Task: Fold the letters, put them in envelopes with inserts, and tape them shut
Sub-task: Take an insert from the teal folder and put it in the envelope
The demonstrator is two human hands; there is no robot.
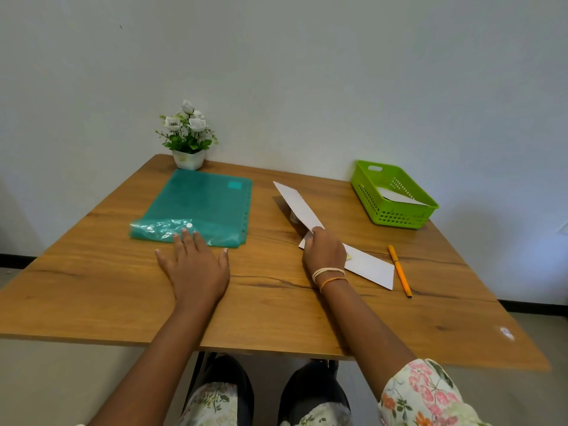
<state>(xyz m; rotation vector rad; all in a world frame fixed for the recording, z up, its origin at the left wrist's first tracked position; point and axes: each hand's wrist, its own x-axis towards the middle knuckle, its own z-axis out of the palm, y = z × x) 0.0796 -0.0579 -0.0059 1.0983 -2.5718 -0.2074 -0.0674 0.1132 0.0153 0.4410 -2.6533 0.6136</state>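
My right hand (324, 252) grips the near end of a long white envelope (296, 206), lifted at a slant above the table. Under that hand lies another white envelope or folded sheet (373, 270), flat on the wood. Something small and pale sits half hidden beneath the raised envelope; I cannot tell what it is. My left hand (195, 265) rests flat on the table with fingers spread, its fingertips touching the near edge of a teal plastic folder (199, 204).
A green plastic basket (395, 195) with white paper inside stands at the back right. An orange pen (399, 270) lies right of the flat envelope. A small potted plant with white flowers (187, 136) sits at the wall. The wooden table (276, 312) ends just before my knees.
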